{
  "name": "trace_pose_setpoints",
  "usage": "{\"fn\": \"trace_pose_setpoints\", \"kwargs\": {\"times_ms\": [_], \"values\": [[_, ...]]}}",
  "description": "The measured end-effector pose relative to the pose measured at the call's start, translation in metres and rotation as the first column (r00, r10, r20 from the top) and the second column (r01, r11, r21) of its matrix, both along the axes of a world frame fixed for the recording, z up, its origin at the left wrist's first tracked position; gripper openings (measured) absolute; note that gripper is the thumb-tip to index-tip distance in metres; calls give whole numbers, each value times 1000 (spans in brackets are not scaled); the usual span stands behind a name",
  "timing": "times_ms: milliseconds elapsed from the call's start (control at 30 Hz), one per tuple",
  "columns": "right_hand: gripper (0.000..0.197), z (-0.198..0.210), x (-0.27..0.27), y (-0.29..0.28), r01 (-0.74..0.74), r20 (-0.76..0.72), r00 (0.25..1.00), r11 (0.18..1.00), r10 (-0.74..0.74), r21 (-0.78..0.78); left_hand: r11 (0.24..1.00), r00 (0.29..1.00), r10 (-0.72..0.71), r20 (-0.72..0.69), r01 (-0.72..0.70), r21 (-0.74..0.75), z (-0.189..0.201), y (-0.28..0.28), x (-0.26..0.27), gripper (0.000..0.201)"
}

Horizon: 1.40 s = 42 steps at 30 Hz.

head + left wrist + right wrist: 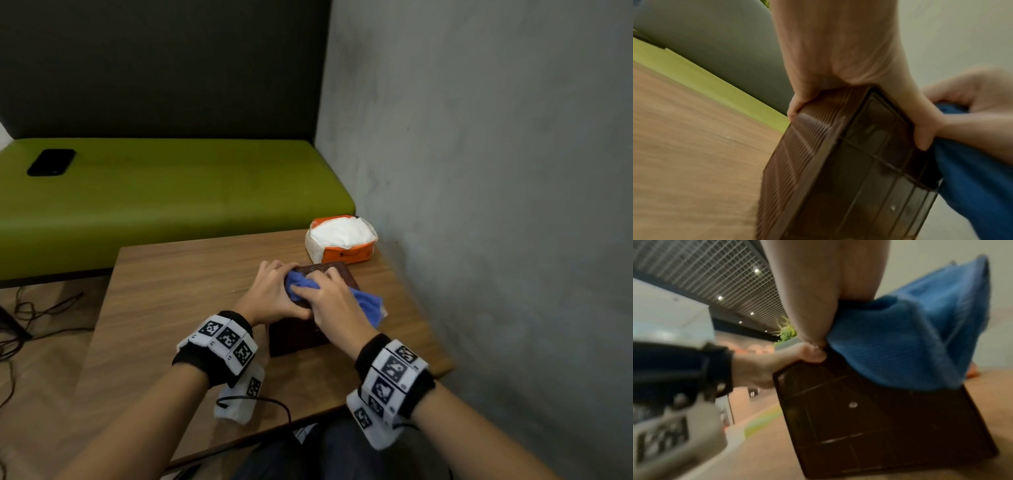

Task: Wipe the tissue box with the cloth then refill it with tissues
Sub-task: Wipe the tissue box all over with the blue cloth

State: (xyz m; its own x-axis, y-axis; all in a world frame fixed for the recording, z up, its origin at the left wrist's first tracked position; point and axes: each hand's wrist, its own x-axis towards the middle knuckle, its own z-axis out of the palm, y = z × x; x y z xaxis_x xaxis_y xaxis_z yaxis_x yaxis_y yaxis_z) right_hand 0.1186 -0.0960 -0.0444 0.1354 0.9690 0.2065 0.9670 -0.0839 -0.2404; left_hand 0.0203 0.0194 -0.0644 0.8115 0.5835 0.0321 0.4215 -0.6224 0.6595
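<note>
A dark brown ribbed tissue box [296, 334] stands on the wooden table [171, 308], right of its middle. My left hand [277, 291] grips the box's left top edge; in the left wrist view the thumb and fingers clamp the box [838, 162] from both sides. My right hand [323, 296] holds a bunched blue cloth [368, 305] and presses it onto the box top. The cloth [910, 337] hangs over the right side of the box [859, 418]. An opened orange and white tissue pack [340, 240] lies behind the box, near the wall.
A grey wall [513, 205] runs close along the table's right edge. Behind the table is a green bench [171, 192] with a black phone [51, 162] on it. Cables [34, 315] lie on the floor at left.
</note>
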Motion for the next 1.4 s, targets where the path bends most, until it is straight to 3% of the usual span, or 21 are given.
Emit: {"fn": "trace_pose_setpoints", "kwargs": {"times_ms": [67, 133, 200, 233, 333, 400, 533, 700, 767, 867, 1067, 1200, 1267, 1400], "values": [[31, 5, 11, -13, -46, -56, 997, 996, 50, 70, 999, 999, -33, 34, 33, -2, -1, 1, 0, 119], [31, 2, 41, -23, 141, -159, 981, 969, -109, 203, 999, 994, -36, 108, 35, 8, -3, 0, 0, 116], [30, -1, 68, -28, 381, -304, 904, 891, -301, 248, 1000, 977, -5, 212, 10, -23, -5, -3, 0, 110], [29, -2, 75, -29, 433, -363, 871, 867, -332, 247, 999, 965, 6, 263, 7, -48, -7, -6, -1, 106], [26, -2, 76, -32, 424, -463, 837, 881, -292, 211, 996, 938, -30, 345, 58, -69, -18, -14, -4, 94], [26, 5, 74, -33, 379, -486, 841, 898, -235, 221, 996, 945, -69, 320, 82, -27, -23, -16, -6, 94], [29, 15, 60, -28, 258, -396, 907, 934, -146, 247, 993, 974, -116, 194, 116, 9, -22, 2, -15, 123], [29, 18, 31, -15, 156, -242, 967, 937, -80, 313, 976, 963, -86, 254, 132, -170, 9, 10, -5, 147], [29, 21, 21, -8, 134, -205, 976, 946, -74, 295, 978, 963, -27, 269, 81, -192, 23, 9, 5, 141], [31, 25, 15, -9, 136, -151, 983, 962, -102, 239, 994, 955, 11, 297, 22, -105, 29, 6, 7, 120], [37, 34, 47, -4, 397, -112, 916, 912, -386, 102, 994, 909, 91, 406, -62, -85, 13, -23, 11, 120], [40, 31, -2, 1, 151, 23, 988, 986, -153, 75, 996, 863, 83, 498, -65, -53, 8, -33, 20, 99], [41, 25, 3, -15, 114, 17, 993, 986, -117, 118, 999, 874, 49, 483, -44, -21, 5, -28, 14, 94], [37, 26, 51, -14, 382, -33, 924, 912, -382, 149, 999, 908, 25, 418, -37, 20, 10, -25, 17, 100]]}}
